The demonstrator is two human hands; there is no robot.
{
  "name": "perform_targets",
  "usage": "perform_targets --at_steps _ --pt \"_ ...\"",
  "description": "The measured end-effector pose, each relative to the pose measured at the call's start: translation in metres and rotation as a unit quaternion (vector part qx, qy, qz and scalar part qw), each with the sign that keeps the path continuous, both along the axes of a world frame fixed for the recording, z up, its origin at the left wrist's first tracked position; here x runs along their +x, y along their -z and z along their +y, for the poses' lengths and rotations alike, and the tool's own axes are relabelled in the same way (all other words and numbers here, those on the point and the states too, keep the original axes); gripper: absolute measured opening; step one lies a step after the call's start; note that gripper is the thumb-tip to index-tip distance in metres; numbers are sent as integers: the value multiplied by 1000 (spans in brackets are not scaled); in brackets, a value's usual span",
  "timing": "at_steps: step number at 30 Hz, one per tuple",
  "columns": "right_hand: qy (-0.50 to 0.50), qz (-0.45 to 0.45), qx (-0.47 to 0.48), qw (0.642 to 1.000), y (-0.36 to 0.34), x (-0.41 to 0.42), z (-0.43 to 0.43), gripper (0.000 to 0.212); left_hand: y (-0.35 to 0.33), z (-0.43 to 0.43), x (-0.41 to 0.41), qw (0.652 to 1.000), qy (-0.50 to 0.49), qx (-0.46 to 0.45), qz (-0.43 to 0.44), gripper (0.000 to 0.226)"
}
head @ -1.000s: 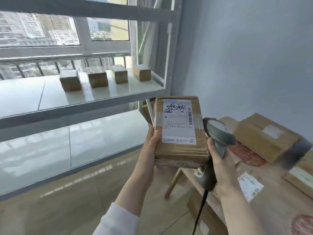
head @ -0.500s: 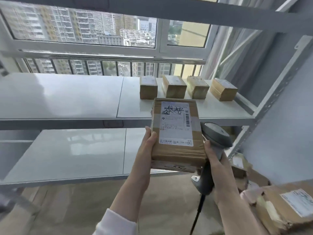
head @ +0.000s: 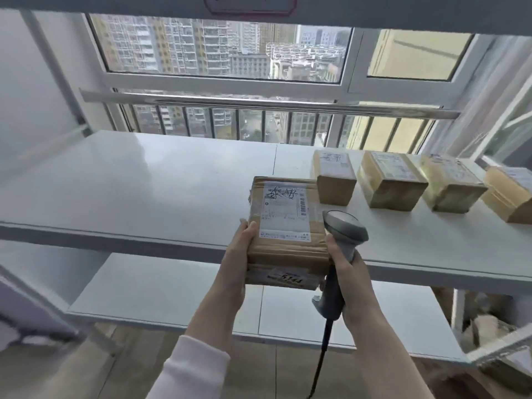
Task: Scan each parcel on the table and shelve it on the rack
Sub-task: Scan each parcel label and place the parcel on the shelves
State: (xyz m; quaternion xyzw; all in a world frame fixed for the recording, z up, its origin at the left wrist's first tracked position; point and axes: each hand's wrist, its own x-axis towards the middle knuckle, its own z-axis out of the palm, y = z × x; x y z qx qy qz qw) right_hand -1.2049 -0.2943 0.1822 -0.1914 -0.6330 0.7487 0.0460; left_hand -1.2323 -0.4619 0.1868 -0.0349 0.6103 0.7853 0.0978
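Cardboard parcel (head: 283, 234) is being held label-up over the rack shelf (head: 144, 182) edge, left hand (head: 234, 263) gripping its side, right hand (head: 348, 283) clutching scanner (head: 344, 226), presumably for shelving.

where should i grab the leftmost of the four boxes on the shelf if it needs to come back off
Grip the leftmost box across its two long sides, near the end facing you, coming from the front edge of the shelf. Its narrow end points at you, bare shelf lies to its left, and a gap separates it from the next box.
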Motion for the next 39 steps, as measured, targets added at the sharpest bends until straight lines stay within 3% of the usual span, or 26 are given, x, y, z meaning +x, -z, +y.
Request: perform_targets --at_steps 11,17,19,22,25,28,31,39 --pt "36 -53 11 998 12 -95 -44 32 14 -37 -106 999 37 21 -29 30" --pt "46 -90 -9 995 10 -104 -41 36 15 -41 -118 997 23 -71 -27 47" --pt "48 -91 -13 995 7 -100 -36 39 8 -44 -114 989 5 -146 6 70" --pt "52 -79 10 995 -1 -99 -27 38 -11 -49 -110 949 -19 -274 155 78" --pt "48 -69 42 996 -12 -101 -19 39 -29 -47 -111 860 85 -397 310 75" --pt "37 -66 58 995 -22 -103 -15 39 -30 -39 -119 782 204 -478 343 84" --pt "32 -62 46 996 -29 -105 -12 41 -16 -36 -129 735 208 -545 345 94" --pt "44 -34 30 998 -35 -112 -2 31 -10 -23 -185 704 196 -583 355 88"
